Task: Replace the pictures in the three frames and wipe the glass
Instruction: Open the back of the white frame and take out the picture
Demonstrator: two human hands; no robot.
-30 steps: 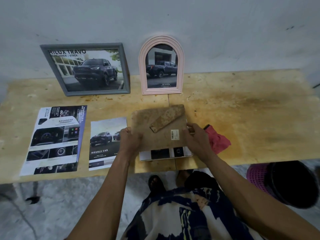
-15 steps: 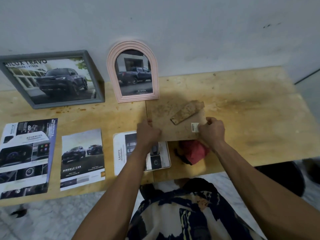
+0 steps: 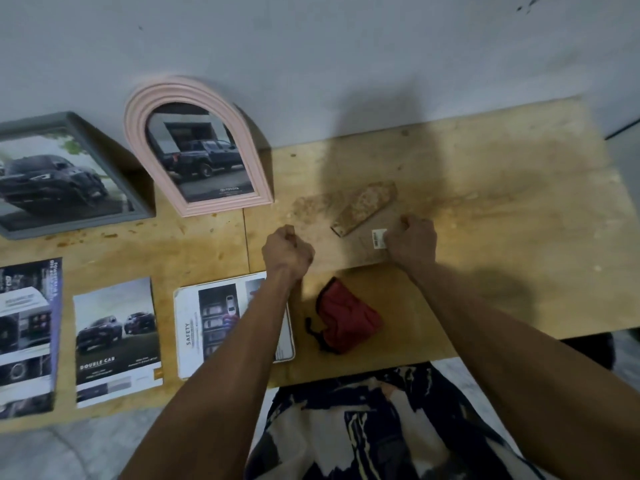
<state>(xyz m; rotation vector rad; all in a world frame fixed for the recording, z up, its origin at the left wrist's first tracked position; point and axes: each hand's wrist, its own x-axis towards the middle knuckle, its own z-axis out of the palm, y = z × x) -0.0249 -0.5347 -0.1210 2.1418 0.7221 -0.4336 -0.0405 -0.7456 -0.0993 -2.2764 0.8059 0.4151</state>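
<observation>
Both hands (image 3: pixel 349 249) grip one backing board (image 3: pixel 341 237) — between them.

Plywood table (image 3: pixel 502 209), grey wall (image 3: pixel 346 46)

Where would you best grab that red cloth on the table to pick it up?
Pinch the red cloth from above at its bunched upper hump. It lies crumpled on the table between the forearms, so the raised folds give fingers something to close on, while its dark cord at the lower left looks too thin and floppy.
</observation>
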